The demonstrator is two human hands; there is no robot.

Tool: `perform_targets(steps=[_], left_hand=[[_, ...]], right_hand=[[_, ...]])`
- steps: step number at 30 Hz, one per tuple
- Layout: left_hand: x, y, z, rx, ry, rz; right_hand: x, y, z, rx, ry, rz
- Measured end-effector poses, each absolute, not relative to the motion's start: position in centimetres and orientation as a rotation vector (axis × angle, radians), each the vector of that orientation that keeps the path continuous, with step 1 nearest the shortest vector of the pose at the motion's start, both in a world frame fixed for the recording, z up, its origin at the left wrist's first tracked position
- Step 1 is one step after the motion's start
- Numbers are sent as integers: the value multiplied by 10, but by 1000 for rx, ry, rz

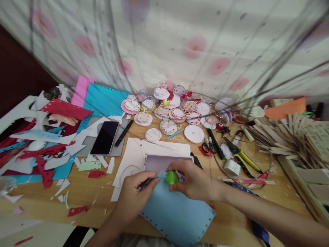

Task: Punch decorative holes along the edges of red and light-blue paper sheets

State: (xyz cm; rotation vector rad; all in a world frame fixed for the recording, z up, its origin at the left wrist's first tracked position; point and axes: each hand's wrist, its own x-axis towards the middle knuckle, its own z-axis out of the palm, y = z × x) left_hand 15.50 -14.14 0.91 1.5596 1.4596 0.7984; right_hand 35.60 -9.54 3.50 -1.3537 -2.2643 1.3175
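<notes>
My left hand pinches the top left edge of a light blue foam sheet with dotted borders, which lies on the wooden table in front of me. My right hand is closed around a small green hole punch set on the sheet's upper edge. Both hands meet at that edge. Just behind them lies a white sheet with a pale purple panel.
A heap of round decorated foam cakes sits at the back centre. A black phone and a marker lie to the left, beside scraps of red, blue and white foam. Scissors, yellow-handled pliers, tape and wooden sticks fill the right.
</notes>
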Motion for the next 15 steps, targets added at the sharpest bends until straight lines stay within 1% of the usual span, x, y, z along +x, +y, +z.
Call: perform_targets(steps=[4, 7, 12, 15], left_hand=[[154, -133, 24, 1550, 1329, 616], [158, -125, 33, 1631, 1264, 512], [168, -122, 27, 1722, 1269, 582], [169, -126, 19, 1729, 1266, 643]], right_hand=[[355, -98, 39, -1282, -2285, 1368], [353, -98, 40, -1252, -2314, 1342], [351, -97, 35, -1351, -2403, 1155], [351, -97, 35, -1343, -2385, 1162]])
